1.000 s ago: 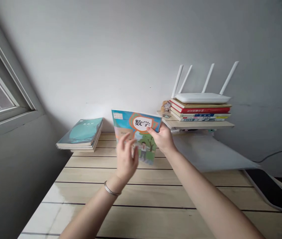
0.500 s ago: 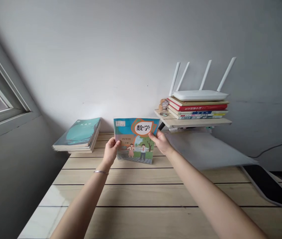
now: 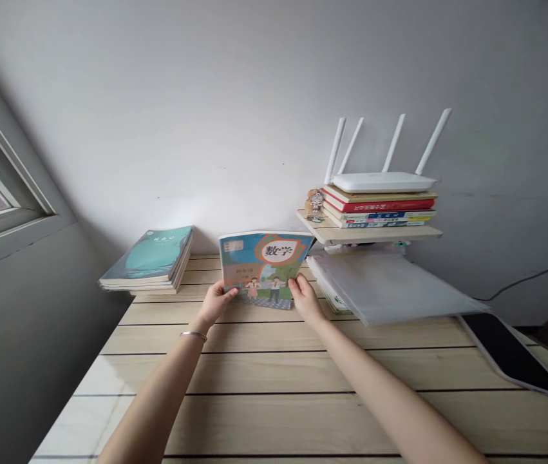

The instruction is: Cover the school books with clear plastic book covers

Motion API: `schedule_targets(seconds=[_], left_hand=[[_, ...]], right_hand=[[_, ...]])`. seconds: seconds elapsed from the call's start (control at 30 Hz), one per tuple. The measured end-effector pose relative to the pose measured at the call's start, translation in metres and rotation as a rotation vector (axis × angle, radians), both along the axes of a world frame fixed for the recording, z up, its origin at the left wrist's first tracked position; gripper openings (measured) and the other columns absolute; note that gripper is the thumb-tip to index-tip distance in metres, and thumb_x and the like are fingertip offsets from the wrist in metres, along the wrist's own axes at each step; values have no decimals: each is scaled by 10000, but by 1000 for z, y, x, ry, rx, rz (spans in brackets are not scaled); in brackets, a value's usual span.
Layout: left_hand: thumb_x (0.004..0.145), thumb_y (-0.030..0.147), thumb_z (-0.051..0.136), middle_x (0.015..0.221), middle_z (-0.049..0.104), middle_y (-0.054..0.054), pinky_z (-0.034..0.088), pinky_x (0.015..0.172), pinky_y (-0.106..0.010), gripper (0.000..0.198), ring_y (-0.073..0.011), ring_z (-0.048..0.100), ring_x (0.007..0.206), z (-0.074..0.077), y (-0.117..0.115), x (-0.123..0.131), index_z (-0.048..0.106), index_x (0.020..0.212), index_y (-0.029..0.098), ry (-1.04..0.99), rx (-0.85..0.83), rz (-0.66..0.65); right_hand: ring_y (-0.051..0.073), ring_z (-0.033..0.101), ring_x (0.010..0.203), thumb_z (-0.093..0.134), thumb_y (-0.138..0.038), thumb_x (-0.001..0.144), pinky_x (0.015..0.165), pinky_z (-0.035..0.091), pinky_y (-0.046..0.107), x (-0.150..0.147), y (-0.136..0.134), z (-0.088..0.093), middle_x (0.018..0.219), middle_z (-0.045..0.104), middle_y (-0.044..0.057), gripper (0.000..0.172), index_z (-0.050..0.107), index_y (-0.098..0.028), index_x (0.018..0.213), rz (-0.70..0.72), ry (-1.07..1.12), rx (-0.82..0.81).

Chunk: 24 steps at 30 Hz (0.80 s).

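A mathematics textbook (image 3: 260, 274) with a blue, orange and green cover faces me, tilted up over the far part of the wood-plank table (image 3: 274, 370). My left hand (image 3: 216, 301) grips its lower left edge, thumb on the front cover. At the lower right edge my right hand (image 3: 305, 298) holds it the same way. The fingers behind the book are hidden. A bracelet (image 3: 193, 336) circles my left wrist.
A stack of books with a teal cover (image 3: 151, 258) lies at the far left. To the right, a small shelf (image 3: 375, 235) bears stacked books (image 3: 380, 209) and a white router (image 3: 384, 182). Translucent folders (image 3: 399, 290) and a dark tablet-like device (image 3: 515, 354) lie below it.
My right hand has slid down from the book's upper right side to its lower right edge. My left hand also sits lower, and the book's top leans back more.
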State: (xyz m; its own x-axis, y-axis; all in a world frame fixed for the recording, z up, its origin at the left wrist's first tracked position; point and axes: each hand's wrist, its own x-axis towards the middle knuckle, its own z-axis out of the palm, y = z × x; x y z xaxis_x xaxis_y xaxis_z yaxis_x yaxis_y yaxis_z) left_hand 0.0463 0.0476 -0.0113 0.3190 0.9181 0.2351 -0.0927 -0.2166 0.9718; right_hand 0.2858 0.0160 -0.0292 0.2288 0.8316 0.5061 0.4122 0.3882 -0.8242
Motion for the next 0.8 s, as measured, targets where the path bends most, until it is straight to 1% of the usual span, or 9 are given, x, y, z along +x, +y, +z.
schedule_targets(seconds=[0.1, 0.17, 0.27, 0.33, 0.47, 0.57, 0.67, 0.73, 0.8], left_hand=[[617, 519, 718, 901, 720, -71, 424, 934, -381, 447, -243, 617, 947, -3, -1, -3, 690, 857, 143, 61, 2, -17], [614, 515, 719, 864, 717, -64, 441, 899, -371, 432, -236, 620, 910, 1, -1, -4, 684, 834, 145, 70, -3, -13], [623, 492, 723, 784, 694, -56, 489, 733, -314, 427, -194, 625, 767, 15, -1, -5, 651, 844, 134, 91, -28, -38], [636, 471, 726, 736, 665, -35, 464, 573, -246, 451, -143, 599, 633, 21, -2, -6, 604, 910, 135, 110, -83, -40], [698, 425, 704, 702, 619, 10, 381, 443, -175, 515, -83, 545, 507, 17, -9, -4, 475, 1079, 163, 231, -259, 52], [761, 411, 647, 666, 616, 8, 419, 447, -208, 577, -112, 569, 471, 4, -16, -1, 373, 1202, 160, 335, -368, 65], [788, 393, 613, 630, 624, -11, 419, 420, -253, 713, -148, 548, 381, -4, -19, 0, 227, 1327, 130, 435, -392, 72], [777, 372, 622, 711, 656, -68, 425, 431, -280, 760, -171, 559, 381, -4, -19, 0, 201, 1356, 118, 602, -339, 139], [770, 363, 624, 855, 670, -152, 447, 496, -306, 680, -222, 627, 505, -2, -20, -1, 304, 1317, 115, 855, -187, 216]], right_hand=[[199, 565, 772, 351, -439, 840, 743, 464, 320, -2, -2, -3, 807, 605, 45, 222, 449, -241, 821, -61, -34, -13], [200, 551, 743, 334, -430, 846, 720, 452, 317, -3, -1, 2, 786, 594, 44, 212, 429, -243, 815, -114, -57, -27], [206, 538, 710, 302, -445, 855, 675, 428, 312, -1, 3, 16, 763, 589, 51, 242, 421, -237, 826, -201, -104, -56], [209, 533, 687, 297, -479, 855, 646, 411, 306, 1, 7, 23, 739, 587, 53, 286, 435, -232, 815, -241, -151, -88], [205, 526, 617, 284, -499, 869, 578, 384, 289, 3, 12, 15, 643, 569, 47, 362, 457, -229, 701, -270, -267, -222], [204, 535, 563, 280, -430, 896, 530, 368, 282, -1, 14, -1, 591, 571, 55, 383, 484, -219, 650, -283, -351, -364], [216, 586, 606, 335, -340, 904, 548, 378, 282, -4, 17, -11, 628, 616, 92, 344, 534, -194, 664, -292, -436, -476], [231, 621, 689, 393, -284, 894, 590, 393, 287, -5, 18, -13, 710, 652, 132, 269, 568, -170, 724, -296, -496, -521], [248, 636, 758, 437, -251, 881, 625, 401, 295, -6, 18, -13, 792, 669, 166, 193, 585, -144, 822, -299, -552, -553]])
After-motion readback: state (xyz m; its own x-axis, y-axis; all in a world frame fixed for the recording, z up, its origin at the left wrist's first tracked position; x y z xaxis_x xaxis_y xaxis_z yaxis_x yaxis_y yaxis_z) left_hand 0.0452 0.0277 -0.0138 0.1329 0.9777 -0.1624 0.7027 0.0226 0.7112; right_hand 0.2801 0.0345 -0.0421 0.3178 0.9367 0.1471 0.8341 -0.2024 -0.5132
